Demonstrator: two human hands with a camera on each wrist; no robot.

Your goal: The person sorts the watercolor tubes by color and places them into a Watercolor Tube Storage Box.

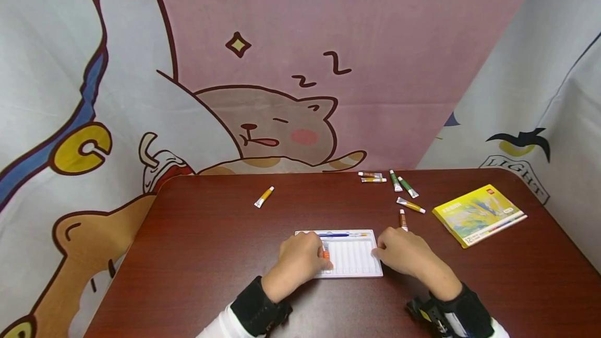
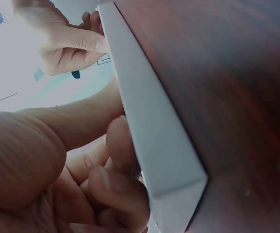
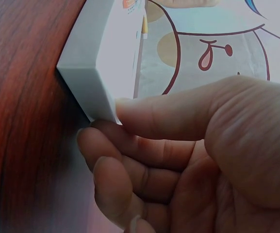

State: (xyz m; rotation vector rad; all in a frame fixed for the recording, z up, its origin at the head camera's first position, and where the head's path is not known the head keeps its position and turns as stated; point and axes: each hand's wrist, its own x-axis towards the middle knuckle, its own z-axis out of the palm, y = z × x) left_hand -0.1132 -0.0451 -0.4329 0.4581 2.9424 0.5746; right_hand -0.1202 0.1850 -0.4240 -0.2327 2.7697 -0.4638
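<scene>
A white plastic tray [image 1: 354, 260] with narrow slots lies on the table, a blue paintbrush [image 1: 340, 234] along its far side. My left hand [image 1: 304, 257] is over the tray's left part, fingers curled at an orange paint tube [image 1: 326, 252]; the hand covers part of that tube. In the left wrist view, the left thumb [image 2: 86, 116] reaches over the tray's near wall [image 2: 149, 111]. My right hand [image 1: 406, 253] pinches the tray's right edge between thumb [image 3: 164, 114] and curled index finger. A brown paint tube [image 1: 403, 219] lies just beyond the right hand.
Yellow paint tubes [image 1: 410, 205], green paint tubes [image 1: 407, 186] and another brown tube [image 1: 370, 174] lie near the table's back edge. One yellow-orange tube [image 1: 264, 197] is apart at the left. A yellow box [image 1: 479, 215] lies at the right. A printed cloth [image 1: 375, 134] hangs behind.
</scene>
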